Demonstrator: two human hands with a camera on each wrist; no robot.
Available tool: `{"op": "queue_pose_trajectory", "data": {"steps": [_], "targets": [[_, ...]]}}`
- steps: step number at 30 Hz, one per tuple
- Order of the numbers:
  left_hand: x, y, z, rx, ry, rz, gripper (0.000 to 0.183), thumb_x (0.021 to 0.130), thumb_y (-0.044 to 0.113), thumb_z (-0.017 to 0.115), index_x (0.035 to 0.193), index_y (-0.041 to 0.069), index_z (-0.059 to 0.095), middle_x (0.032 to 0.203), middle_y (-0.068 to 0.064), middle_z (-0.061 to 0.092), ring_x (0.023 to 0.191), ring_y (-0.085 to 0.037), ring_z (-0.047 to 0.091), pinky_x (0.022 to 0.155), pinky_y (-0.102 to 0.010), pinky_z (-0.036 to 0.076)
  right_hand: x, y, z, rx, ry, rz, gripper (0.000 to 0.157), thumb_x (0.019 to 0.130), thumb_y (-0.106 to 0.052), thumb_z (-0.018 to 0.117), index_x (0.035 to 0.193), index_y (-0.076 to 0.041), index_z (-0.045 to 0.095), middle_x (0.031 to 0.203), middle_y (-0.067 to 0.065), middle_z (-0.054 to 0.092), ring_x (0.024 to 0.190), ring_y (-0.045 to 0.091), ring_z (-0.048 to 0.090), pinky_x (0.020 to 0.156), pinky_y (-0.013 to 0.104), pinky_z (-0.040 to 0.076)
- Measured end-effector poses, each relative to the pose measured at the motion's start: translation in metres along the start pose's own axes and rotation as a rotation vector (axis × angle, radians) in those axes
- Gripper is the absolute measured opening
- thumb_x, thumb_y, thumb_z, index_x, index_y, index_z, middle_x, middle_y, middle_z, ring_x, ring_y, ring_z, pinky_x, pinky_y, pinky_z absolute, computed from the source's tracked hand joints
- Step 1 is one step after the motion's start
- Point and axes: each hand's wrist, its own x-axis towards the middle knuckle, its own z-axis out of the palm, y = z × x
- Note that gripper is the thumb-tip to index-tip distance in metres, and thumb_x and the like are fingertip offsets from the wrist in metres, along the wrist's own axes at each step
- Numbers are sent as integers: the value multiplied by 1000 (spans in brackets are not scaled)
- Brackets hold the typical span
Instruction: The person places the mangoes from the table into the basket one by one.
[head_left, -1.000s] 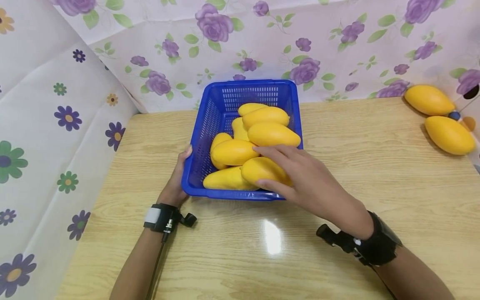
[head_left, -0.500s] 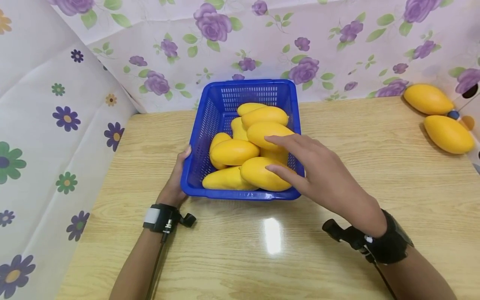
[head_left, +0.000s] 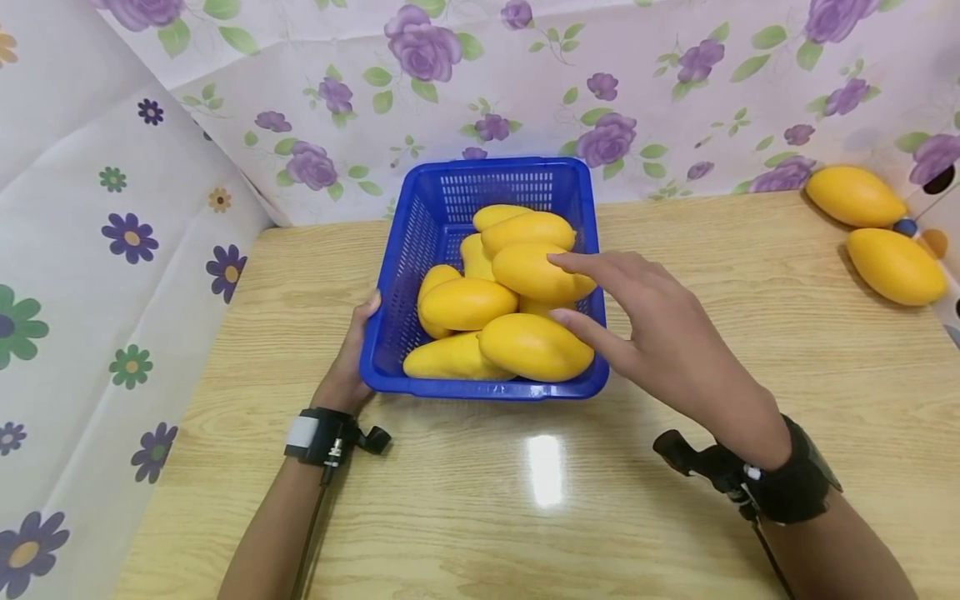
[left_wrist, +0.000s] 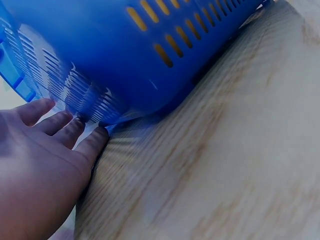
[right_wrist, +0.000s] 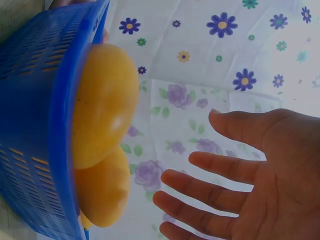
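Several yellow mangoes (head_left: 535,347) lie piled in a blue slatted plastic basket (head_left: 480,388) in the head view. My left hand (head_left: 348,358) rests against the basket's left side. In the left wrist view its fingers (left_wrist: 65,130) are nearly straight and touch the basket wall. Over the basket's right rim hovers my right hand (head_left: 660,325), holding nothing. Its fingers and thumb are spread, and the right wrist view shows the palm (right_wrist: 270,200) apart from the nearest mango (right_wrist: 105,105).
Two more mangoes, one (head_left: 855,196) behind the other (head_left: 896,267), lie at the far right of the wooden table (head_left: 480,500). A flowered sheet (head_left: 510,75) hangs behind the basket, and another (head_left: 75,292) stands on the left.
My right hand has withdrawn from the front mango, moving right and up, with its fingers parted from the fruit. That mango stays in the basket. The left hand stays at the basket's side.
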Motion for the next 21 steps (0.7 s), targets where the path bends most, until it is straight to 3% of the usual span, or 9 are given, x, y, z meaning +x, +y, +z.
{"op": "queue_pose_trajectory", "data": {"steps": [21], "targets": [[-1, 1, 1, 21, 7, -1, 62, 101, 54, 28, 159, 34, 17, 161, -1, 22, 143, -27, 26, 114, -50, 21, 3, 5, -13, -2, 58, 17, 51, 93, -35, 65, 142, -23, 55, 137, 0, 59, 130, 25, 48, 103, 51, 38]]}}
